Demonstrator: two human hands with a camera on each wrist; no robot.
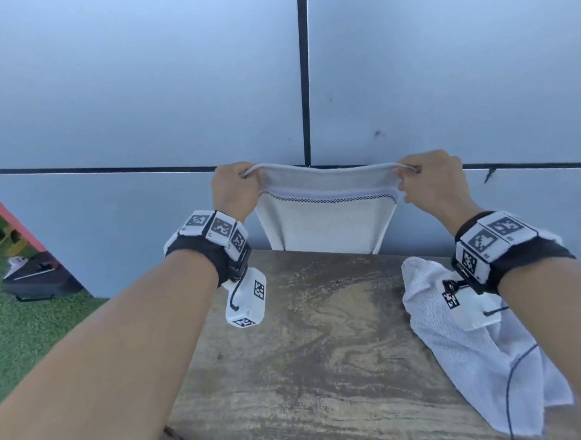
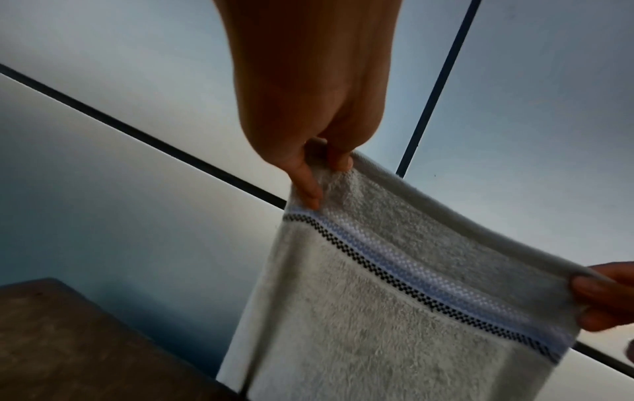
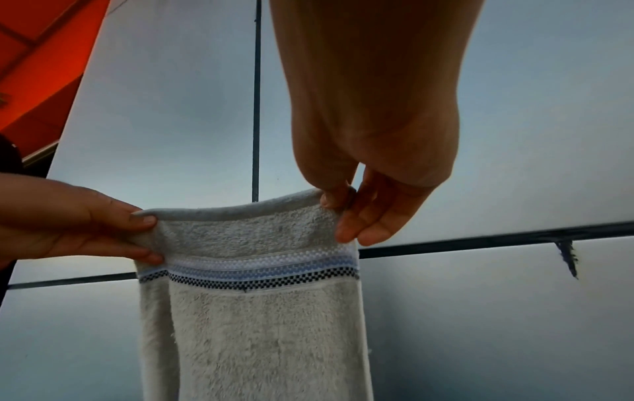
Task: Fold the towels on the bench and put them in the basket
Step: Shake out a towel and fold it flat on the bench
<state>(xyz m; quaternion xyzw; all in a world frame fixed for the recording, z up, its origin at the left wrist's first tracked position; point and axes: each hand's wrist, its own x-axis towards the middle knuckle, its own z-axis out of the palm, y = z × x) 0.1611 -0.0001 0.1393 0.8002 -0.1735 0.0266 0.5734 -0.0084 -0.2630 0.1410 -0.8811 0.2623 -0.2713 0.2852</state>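
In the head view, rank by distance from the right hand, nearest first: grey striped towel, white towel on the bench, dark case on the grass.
1. Grey striped towel: pinched by the right hand.
2. White towel: below it, on the bench's right side.
3. Dark case: far left, on the grass.

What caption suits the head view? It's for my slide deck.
Both hands, left hand and right hand, pinch the top corners of a grey striped-border towel above the wooden bench.

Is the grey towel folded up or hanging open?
Hanging open: the grey towel hangs past the bench edge, its top corners pinched by the left hand and right hand.
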